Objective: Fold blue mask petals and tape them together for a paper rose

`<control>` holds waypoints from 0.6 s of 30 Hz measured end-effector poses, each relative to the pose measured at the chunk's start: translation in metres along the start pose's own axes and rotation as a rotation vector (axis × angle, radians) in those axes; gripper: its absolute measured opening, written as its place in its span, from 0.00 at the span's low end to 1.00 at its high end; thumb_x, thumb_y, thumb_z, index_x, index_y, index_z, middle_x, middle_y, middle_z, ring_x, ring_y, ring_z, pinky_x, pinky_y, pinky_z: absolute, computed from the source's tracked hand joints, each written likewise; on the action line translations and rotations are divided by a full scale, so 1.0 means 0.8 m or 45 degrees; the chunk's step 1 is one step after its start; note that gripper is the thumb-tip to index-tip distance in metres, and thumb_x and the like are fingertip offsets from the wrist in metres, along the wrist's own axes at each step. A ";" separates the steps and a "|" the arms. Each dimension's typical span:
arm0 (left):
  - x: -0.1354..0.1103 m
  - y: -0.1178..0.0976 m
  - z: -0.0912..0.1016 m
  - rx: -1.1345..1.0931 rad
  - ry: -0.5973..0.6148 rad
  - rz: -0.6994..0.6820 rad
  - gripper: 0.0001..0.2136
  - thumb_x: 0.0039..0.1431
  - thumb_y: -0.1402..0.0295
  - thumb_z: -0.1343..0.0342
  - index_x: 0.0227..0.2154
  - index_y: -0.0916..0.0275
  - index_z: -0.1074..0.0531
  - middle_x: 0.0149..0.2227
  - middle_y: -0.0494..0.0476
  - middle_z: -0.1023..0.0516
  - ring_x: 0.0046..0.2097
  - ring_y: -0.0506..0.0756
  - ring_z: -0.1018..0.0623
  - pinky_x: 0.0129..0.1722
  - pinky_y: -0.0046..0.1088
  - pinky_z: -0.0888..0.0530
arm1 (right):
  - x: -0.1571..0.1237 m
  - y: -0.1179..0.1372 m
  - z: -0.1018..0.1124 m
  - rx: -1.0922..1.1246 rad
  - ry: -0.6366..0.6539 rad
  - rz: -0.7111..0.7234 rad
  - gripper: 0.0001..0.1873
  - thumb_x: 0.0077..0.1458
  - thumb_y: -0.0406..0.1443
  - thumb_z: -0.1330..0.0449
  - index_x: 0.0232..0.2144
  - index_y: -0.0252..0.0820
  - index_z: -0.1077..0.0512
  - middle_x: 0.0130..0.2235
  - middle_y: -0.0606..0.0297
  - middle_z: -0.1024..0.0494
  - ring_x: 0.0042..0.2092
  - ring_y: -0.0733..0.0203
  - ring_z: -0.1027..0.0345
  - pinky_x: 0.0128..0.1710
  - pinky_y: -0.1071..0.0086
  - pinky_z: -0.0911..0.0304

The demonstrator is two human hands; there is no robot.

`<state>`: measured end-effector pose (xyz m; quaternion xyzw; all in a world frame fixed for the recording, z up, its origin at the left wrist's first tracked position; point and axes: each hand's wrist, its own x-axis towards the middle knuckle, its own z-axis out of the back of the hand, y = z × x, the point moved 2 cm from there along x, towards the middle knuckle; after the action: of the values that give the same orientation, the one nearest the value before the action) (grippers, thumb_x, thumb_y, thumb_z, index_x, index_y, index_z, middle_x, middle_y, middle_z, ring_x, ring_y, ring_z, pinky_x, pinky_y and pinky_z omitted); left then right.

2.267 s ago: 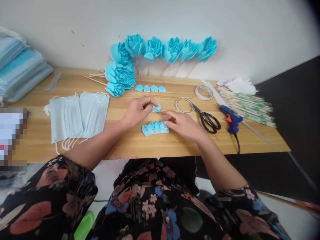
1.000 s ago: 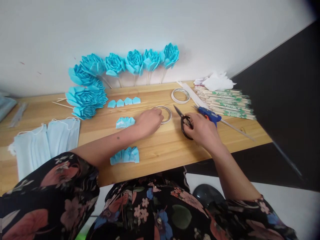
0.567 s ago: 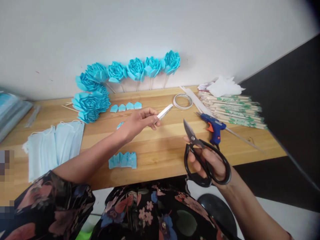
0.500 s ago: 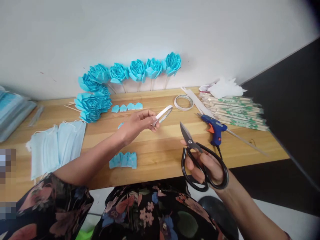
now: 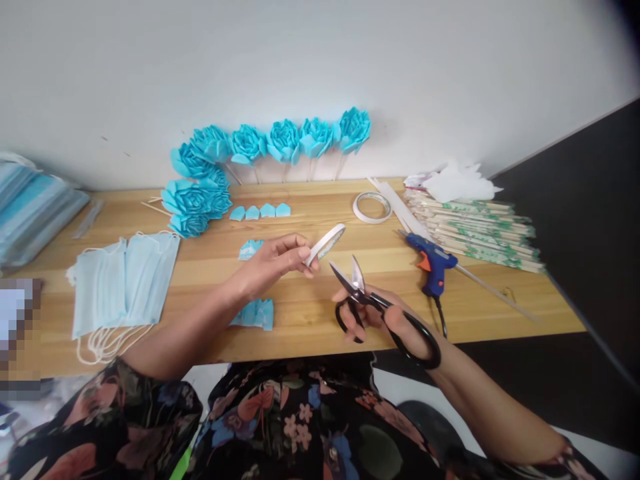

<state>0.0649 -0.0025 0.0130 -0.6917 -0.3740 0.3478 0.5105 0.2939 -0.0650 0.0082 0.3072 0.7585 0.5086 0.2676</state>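
Observation:
My left hand (image 5: 280,260) pinches a narrow roll of white tape (image 5: 327,241) by its near edge, held up above the table. My right hand (image 5: 385,313) grips black-handled scissors (image 5: 357,293) with fingers through the loops. The blades stand apart and point up toward the roll without touching it. Under my left wrist, a folded blue piece (image 5: 257,313) lies partly hidden. Another blue piece (image 5: 250,249) rests just behind my left hand. Farther back, several small cut blue pieces (image 5: 260,212) lie in a row.
Several blue flowers on sticks (image 5: 284,141) lean on the wall. Face masks (image 5: 125,280) lie at left. To the right are a second tape roll (image 5: 373,219), a blue glue gun (image 5: 430,260) with its cord, and bundled wrapped chopsticks (image 5: 485,230).
My right hand has moved left, toward the tape roll, and the scissor blades have spread apart. The tape stays in my left hand. The view has shifted slightly.

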 end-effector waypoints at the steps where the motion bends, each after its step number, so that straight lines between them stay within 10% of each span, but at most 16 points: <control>1: -0.001 0.001 0.000 0.027 0.001 -0.004 0.16 0.60 0.53 0.37 0.35 0.63 0.25 0.37 0.59 0.19 0.38 0.52 0.21 0.43 0.32 0.24 | 0.003 0.002 0.001 -0.018 -0.005 -0.021 0.39 0.56 0.64 0.43 0.54 0.41 0.29 0.32 0.66 0.31 0.28 0.67 0.39 0.33 0.65 0.29; 18: -0.004 0.009 0.007 0.049 -0.061 -0.062 0.09 0.61 0.64 0.37 0.35 0.66 0.24 0.33 0.56 0.19 0.35 0.50 0.20 0.42 0.29 0.24 | 0.009 -0.003 0.007 -0.044 0.098 -0.099 0.33 0.61 0.57 0.42 0.56 0.40 0.27 0.30 0.66 0.29 0.23 0.70 0.38 0.23 0.73 0.37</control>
<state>0.0595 -0.0045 0.0050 -0.6639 -0.3962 0.3588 0.5230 0.2922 -0.0570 0.0035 0.2531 0.7707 0.5223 0.2629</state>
